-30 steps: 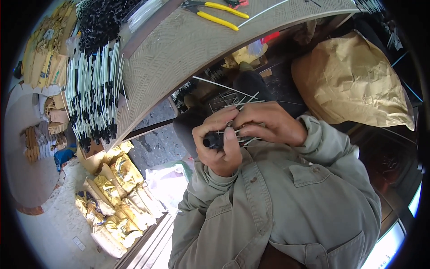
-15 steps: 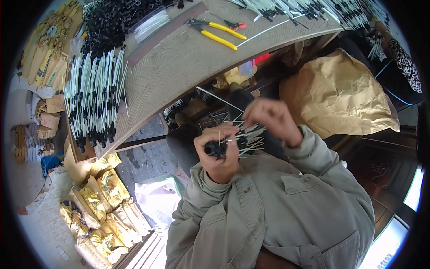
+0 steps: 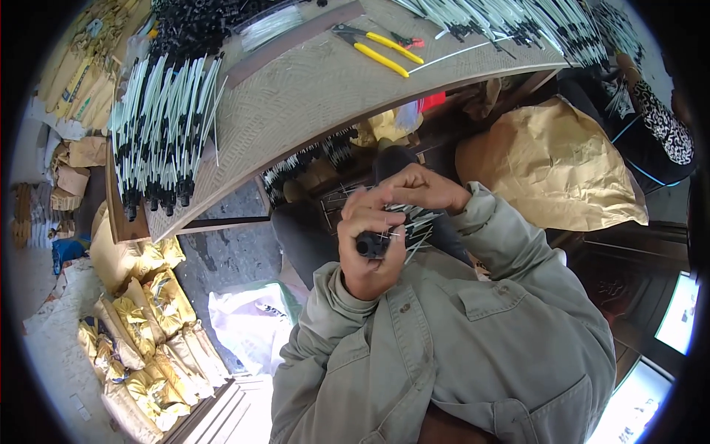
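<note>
at the far left, i observe wrapped packets (image 3: 133,318) in yellow and brown, low beside the tabletop (image 3: 288,103). on the left end of that surface lies a cluster of white stems (image 3: 159,126) with black ends. next, below the front edge, the left hand (image 3: 358,259) is wrapped closely around a rod bundle (image 3: 371,246); the bundle's black end faces left, pale stems fanning to the right. yellow-handled pliers (image 3: 384,50) lie above, untouched. the right hand (image 3: 425,187) is bent over the bundle, fingers curled beside the left hand's; whether it pinches anything, i cannot tell. judged step: two-handed work on the bundle. the next move calls for a firm left grip and stems clear of the right fingers. rightmost: crumpled brown paper (image 3: 547,166).
</note>
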